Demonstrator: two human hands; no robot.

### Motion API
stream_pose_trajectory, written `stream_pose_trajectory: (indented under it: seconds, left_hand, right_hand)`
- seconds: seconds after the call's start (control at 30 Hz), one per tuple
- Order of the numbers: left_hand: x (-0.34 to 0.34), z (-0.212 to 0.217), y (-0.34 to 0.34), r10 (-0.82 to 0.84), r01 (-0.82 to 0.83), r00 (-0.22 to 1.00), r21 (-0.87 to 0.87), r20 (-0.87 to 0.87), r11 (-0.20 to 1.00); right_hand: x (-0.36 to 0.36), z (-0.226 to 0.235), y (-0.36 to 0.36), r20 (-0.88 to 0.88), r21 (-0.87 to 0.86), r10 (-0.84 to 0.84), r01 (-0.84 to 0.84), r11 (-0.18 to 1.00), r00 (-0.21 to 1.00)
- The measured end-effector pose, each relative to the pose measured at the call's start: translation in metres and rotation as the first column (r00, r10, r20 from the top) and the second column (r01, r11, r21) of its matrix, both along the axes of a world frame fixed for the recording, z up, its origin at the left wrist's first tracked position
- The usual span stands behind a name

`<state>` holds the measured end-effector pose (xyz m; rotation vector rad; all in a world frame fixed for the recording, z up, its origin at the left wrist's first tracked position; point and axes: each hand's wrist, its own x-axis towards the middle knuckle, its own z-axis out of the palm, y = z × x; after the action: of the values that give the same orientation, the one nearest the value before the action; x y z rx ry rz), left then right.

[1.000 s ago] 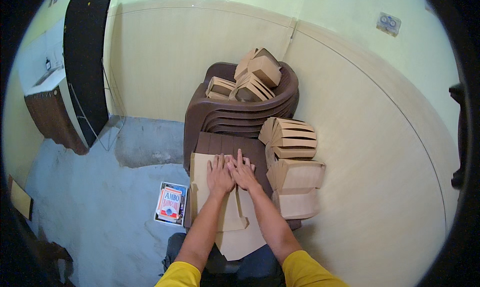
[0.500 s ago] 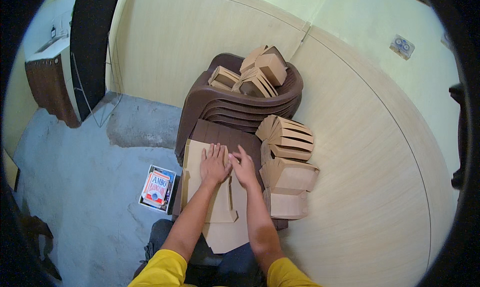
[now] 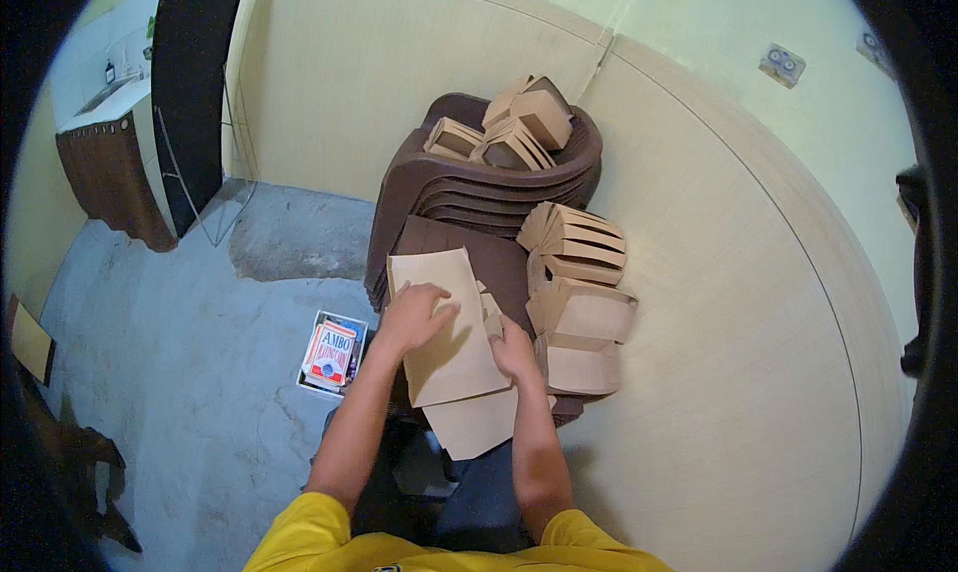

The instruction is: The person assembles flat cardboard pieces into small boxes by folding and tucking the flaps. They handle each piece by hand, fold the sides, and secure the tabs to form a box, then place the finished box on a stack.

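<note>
Left hand [image 3: 414,312] lies flat, fingers spread, on top of a flat cardboard sheet [image 3: 449,332], pressing it down rather than gripping it. Right hand [image 3: 514,352] sits at the sheet's right edge, fingers curled against the cardboard; whether it pinches the edge or only touches it cannot be told.

The sheet rests on a pile of flat cardboard [image 3: 479,422] on a brown stool [image 3: 499,263], in front of the person's knees. Half a second ago both hands lay side by side on the pile, close together; now they are apart, and the top sheet lies turned, its far corner tilted left.

Just right of the pile: a stack of folded cardboard boxes [image 3: 579,302]. Behind: stacked brown plastic chairs [image 3: 429,193] with more folded boxes [image 3: 514,128] on the seat. On the floor [image 3: 180,352] left of the stool, a small printed carton [image 3: 331,352].
</note>
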<state>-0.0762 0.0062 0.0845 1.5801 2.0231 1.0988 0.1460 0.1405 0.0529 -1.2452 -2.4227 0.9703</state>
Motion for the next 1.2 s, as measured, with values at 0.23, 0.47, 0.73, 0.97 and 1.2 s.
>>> stream_pose_trajectory:
  seconds: [0.23, 0.47, 0.73, 0.97, 1.2]
  left_hand:
    - [0.066, -0.016, -0.110, -0.114, 0.115, 0.843, -0.030, -0.526, 0.993]
    - [0.057, -0.022, -0.084, -0.082, 0.010, 0.839, -0.135, -0.538, 0.991]
    - [0.084, -0.008, -0.075, -0.150, -0.038, 0.808, -0.305, -0.569, 0.951]
    - [0.157, -0.024, -0.072, 0.092, 0.076, 0.803, 0.255, -0.589, 0.964]
    - [0.188, -0.051, -0.069, 0.231, -0.129, 0.928, 0.328, -0.294, 0.936]
  right_hand:
    - [0.011, 0.004, 0.006, -0.062, -0.271, -0.008, -0.010, 0.963, 0.998]
    - [0.011, 0.034, -0.012, -0.185, -0.551, -0.148, 0.022, 0.834, 0.972]
    - [0.029, 0.007, -0.033, -0.392, -0.453, -0.169, -0.030, 0.891, 0.904]
    - [0.033, -0.034, -0.045, -0.471, -0.385, -0.419, 0.246, 0.889, 0.777]
    - [0.042, -0.042, -0.044, -0.520, -0.350, -0.370, 0.203, 0.914, 0.770]
